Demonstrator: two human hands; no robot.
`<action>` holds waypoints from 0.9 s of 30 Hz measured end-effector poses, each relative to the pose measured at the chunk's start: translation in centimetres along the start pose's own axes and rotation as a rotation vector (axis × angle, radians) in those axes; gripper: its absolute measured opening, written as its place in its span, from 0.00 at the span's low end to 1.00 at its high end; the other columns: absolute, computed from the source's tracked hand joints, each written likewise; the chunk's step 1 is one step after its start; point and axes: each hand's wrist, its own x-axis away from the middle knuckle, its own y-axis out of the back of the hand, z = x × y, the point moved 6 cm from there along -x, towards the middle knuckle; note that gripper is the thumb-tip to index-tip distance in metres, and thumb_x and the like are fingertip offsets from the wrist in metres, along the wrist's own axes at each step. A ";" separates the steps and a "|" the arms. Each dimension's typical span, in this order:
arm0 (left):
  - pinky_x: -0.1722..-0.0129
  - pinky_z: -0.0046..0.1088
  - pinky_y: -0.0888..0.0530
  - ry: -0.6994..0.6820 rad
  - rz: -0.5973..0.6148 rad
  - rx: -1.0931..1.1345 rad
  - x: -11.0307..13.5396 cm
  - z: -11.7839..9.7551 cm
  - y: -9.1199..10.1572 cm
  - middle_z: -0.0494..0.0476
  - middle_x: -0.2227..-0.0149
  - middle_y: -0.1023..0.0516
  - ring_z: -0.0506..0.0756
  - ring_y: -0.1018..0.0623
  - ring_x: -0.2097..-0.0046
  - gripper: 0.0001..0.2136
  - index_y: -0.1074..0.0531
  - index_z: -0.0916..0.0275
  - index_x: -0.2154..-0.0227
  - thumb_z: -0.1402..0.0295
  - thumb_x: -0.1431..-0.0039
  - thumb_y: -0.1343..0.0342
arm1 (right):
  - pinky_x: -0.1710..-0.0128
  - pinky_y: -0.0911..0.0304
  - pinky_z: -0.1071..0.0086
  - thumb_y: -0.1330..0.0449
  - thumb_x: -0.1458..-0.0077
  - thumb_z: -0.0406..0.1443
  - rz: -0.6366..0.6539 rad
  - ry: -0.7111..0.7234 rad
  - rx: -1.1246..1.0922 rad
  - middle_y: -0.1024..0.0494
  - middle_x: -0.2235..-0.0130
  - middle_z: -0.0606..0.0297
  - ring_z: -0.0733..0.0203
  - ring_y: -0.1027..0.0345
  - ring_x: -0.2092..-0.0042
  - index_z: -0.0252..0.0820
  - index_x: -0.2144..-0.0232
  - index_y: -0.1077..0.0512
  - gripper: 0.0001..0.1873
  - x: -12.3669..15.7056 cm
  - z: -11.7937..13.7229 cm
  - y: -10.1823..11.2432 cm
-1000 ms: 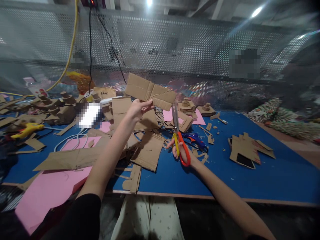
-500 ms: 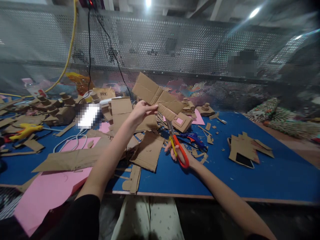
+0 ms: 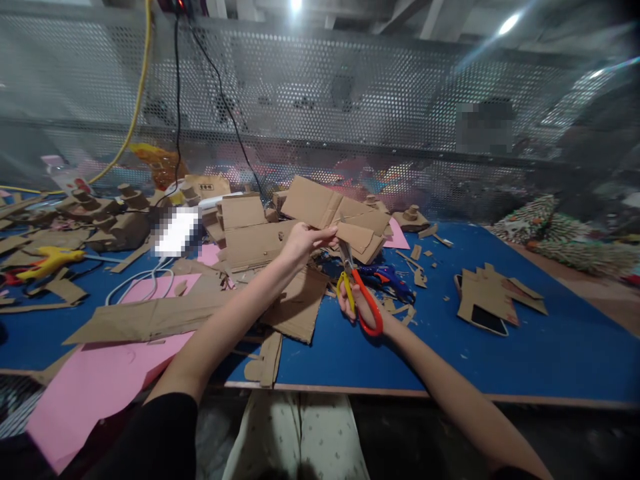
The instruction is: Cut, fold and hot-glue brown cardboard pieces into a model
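Pinched in my left hand is a folded piece of cardboard, tilted above the table. My right hand grips a pair of scissors with one red and one yellow handle. The blades point up and away from me and meet the cardboard's near edge, with a cut flap beside them. Behind the scissors a blue glue gun lies on the table. Under my left forearm rests a flat cardboard square.
Cardboard scraps and small cardboard models crowd the left side, with a yellow glue gun. Pink paper overhangs the front edge. At right, cut cardboard covers part of a phone. A perforated metal screen stands behind.
My left hand has moved right and slightly down with the cardboard, bringing it lower. The scissors' handles have spread apart, and a flap now stands off the cardboard by the blades.
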 end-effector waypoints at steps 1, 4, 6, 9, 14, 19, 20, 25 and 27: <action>0.65 0.27 0.25 -0.001 -0.034 0.024 0.2 0.3 -0.1 0.61 0.76 0.20 0.50 0.22 0.73 0.08 0.22 0.72 0.76 0.73 0.59 0.30 | 0.85 0.42 0.73 0.56 0.52 0.70 -0.019 -0.009 0.018 0.33 0.79 0.71 0.71 0.44 0.84 0.43 0.69 0.40 0.37 0.0 -0.1 0.1; 0.63 0.27 0.26 0.033 -0.142 0.100 0.9 1.2 -0.3 0.59 0.77 0.22 0.48 0.24 0.74 0.06 0.23 0.71 0.80 0.75 0.57 0.31 | 0.85 0.43 0.74 0.56 0.52 0.70 -0.058 -0.032 0.063 0.33 0.79 0.71 0.70 0.44 0.84 0.43 0.69 0.38 0.38 0.0 -0.4 0.5; 0.63 0.27 0.27 0.071 -0.189 0.147 1.2 1.6 -0.4 0.58 0.78 0.22 0.48 0.24 0.74 0.04 0.23 0.71 0.80 0.77 0.56 0.33 | 0.85 0.43 0.74 0.56 0.52 0.71 -0.070 -0.041 0.088 0.33 0.80 0.71 0.70 0.44 0.84 0.43 0.70 0.38 0.38 0.0 -0.5 0.7; 0.65 0.25 0.28 0.105 -0.197 0.208 1.3 2.0 -0.5 0.57 0.77 0.23 0.47 0.25 0.73 0.03 0.22 0.71 0.79 0.77 0.55 0.34 | 0.85 0.44 0.74 0.56 0.52 0.70 -0.068 -0.022 0.114 0.33 0.80 0.70 0.70 0.44 0.84 0.42 0.69 0.38 0.38 -0.1 -0.6 0.8; 0.71 0.24 0.34 0.188 -0.228 0.267 1.1 3.3 -0.5 0.50 0.80 0.27 0.45 0.32 0.76 0.09 0.24 0.69 0.79 0.73 0.62 0.29 | 0.85 0.43 0.74 0.55 0.51 0.69 -0.061 0.020 0.101 0.31 0.78 0.70 0.69 0.41 0.84 0.42 0.66 0.38 0.37 -0.1 -0.4 0.8; 0.73 0.23 0.36 0.210 -0.195 0.275 1.0 3.5 -0.6 0.49 0.80 0.29 0.44 0.33 0.76 0.11 0.24 0.70 0.78 0.74 0.65 0.28 | 0.85 0.43 0.74 0.57 0.49 0.69 -0.046 0.005 0.142 0.30 0.79 0.69 0.69 0.41 0.84 0.42 0.69 0.38 0.37 -0.1 -0.5 1.0; 0.73 0.23 0.37 0.207 -0.192 0.276 1.0 3.5 -0.6 0.50 0.80 0.29 0.44 0.34 0.76 0.11 0.24 0.70 0.79 0.74 0.65 0.28 | 0.85 0.43 0.74 0.58 0.49 0.69 -0.041 -0.004 0.127 0.31 0.79 0.69 0.69 0.41 0.84 0.43 0.69 0.39 0.37 -0.1 -0.5 0.9; 0.77 0.22 0.39 0.222 -0.207 0.266 0.8 3.3 -0.4 0.50 0.80 0.30 0.44 0.35 0.77 0.08 0.25 0.70 0.80 0.76 0.62 0.30 | 0.85 0.40 0.73 0.55 0.51 0.70 0.080 0.022 -0.020 0.32 0.79 0.72 0.70 0.42 0.84 0.43 0.69 0.40 0.36 0.1 -0.5 0.1; 0.78 0.22 0.39 0.224 -0.193 0.245 0.6 3.2 -0.3 0.50 0.81 0.30 0.44 0.35 0.78 0.07 0.26 0.70 0.81 0.77 0.60 0.31 | 0.84 0.39 0.73 0.54 0.50 0.69 0.131 0.045 -0.047 0.33 0.79 0.72 0.70 0.42 0.84 0.43 0.69 0.40 0.35 0.1 -0.7 -0.1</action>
